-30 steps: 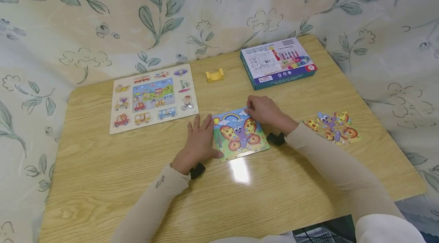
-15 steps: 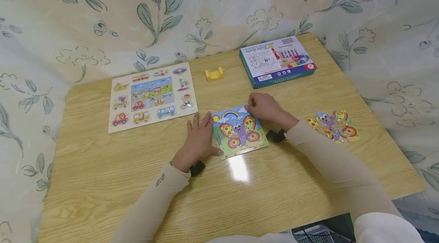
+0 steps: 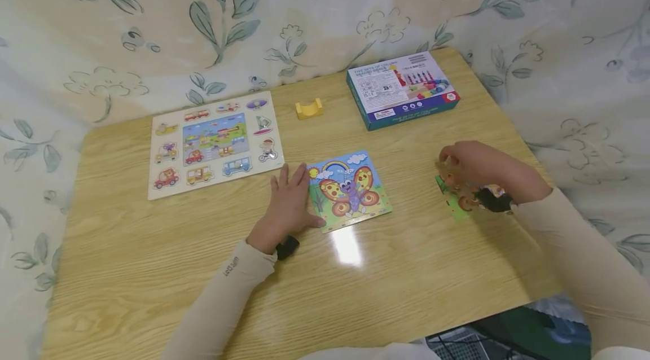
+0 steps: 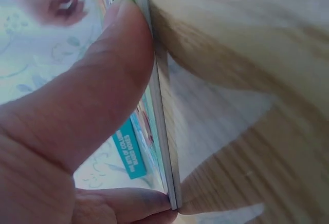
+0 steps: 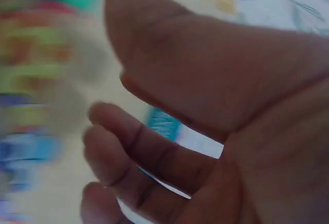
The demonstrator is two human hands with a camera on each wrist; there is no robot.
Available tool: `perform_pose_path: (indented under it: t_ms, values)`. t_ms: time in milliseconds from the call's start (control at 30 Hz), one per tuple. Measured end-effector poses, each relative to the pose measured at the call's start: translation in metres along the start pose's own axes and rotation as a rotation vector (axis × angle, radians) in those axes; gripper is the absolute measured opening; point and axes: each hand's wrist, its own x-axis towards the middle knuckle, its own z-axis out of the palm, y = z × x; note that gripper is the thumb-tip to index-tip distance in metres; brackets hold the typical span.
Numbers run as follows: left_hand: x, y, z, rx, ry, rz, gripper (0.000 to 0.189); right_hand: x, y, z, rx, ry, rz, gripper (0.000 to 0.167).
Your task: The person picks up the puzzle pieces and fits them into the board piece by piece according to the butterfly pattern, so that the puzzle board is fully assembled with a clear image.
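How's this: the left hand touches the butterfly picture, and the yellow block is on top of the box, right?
Not quite: the head view shows the yellow block on the table, between the vehicle board and the box. The left hand does touch the butterfly picture.

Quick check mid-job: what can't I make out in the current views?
Head view: parts of the loose pieces, hidden by the right hand and black wrist device.
Head view: fine print on the box, too small.
Left wrist view: the picture on the butterfly board, seen nearly edge-on behind the left hand.
Right wrist view: coloured shapes at left, blurred and cut off by the edge.
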Motion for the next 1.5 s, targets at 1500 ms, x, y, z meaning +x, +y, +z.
perform_pose_path:
  t_ms: [1500]
  values:
    - [0.004, 0.001, 0.001, 0.007, 0.011, -0.005, 0.119, 0.101, -0.161, 0.063, 0.268, 0.045, -0.240, 0.034]
